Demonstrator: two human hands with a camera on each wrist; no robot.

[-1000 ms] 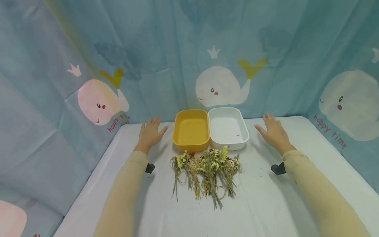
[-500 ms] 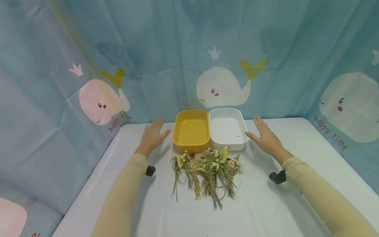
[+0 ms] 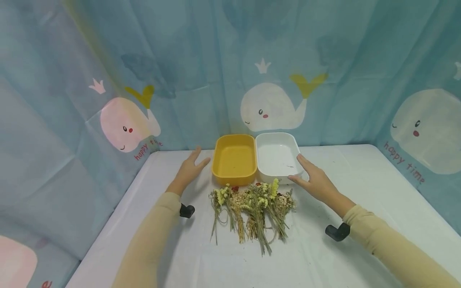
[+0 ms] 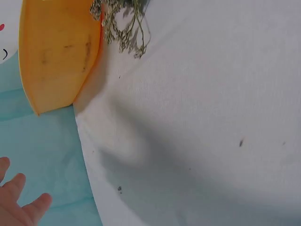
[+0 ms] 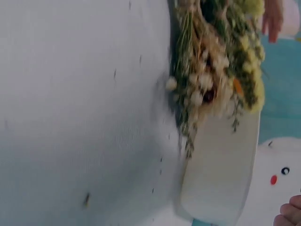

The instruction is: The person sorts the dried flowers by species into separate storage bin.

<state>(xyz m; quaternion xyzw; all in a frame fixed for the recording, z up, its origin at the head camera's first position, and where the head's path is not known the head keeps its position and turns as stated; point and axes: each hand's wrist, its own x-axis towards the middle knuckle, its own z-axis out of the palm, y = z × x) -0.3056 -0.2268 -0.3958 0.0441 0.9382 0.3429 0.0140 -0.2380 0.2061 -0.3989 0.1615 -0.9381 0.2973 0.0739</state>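
My left hand [image 3: 187, 172] hovers left of a yellow plastic tray [image 3: 215, 178], its fingers straight and the thumb spread toward the rim. On the other side, my right hand [image 3: 318, 182] hangs near the front right corner of a white plastic tray [image 3: 262, 176], holding nothing; whether it touches the rim I cannot tell. Several bunches of dried flowers [image 3: 256, 204] lie in front of both trays, heads toward them and stems toward me. In the right wrist view the flower heads [image 5: 207, 84] partly cover the white tray [image 5: 221, 174].
A white cloth [image 3: 223, 268] covers the table and carries small dark crumbs. Behind it hangs a blue curtain [image 3: 201, 112] with printed whales. Black wrist mounts [image 3: 336, 232] stick out under the sleeves. The two trays stand side by side against the curtain.
My right hand has moved left and toward me, from beyond the white tray to its corner. The left hand has shifted slightly right, toward the yellow tray. The flowers have not moved.
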